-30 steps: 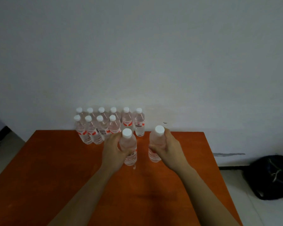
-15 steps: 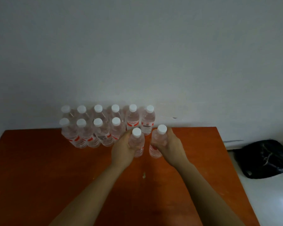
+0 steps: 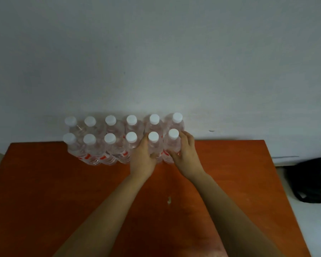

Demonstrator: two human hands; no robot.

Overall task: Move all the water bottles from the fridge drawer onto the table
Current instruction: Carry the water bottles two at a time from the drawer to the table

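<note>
Grasping fifth bottle (image 3: 153, 145) in left hand (image 3: 143, 159), end bottle (image 3: 173, 143) in right hand (image 3: 186, 154); could topple packed rows (image 3: 109, 145) if released tilted.

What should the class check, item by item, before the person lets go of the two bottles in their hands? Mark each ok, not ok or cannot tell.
1. Left hand grips the left bottle firmly: ok.
2. Right hand grips the right bottle firmly: ok.
3. Both held bottles upright, white caps on: ok.
4. Their bases resting flat on the table: cannot tell, the hands hide the bases.
5. Held bottles in line with the front row of standing bottles: ok.
6. Fridge drawer emptied: cannot tell, it is not in view.
</note>
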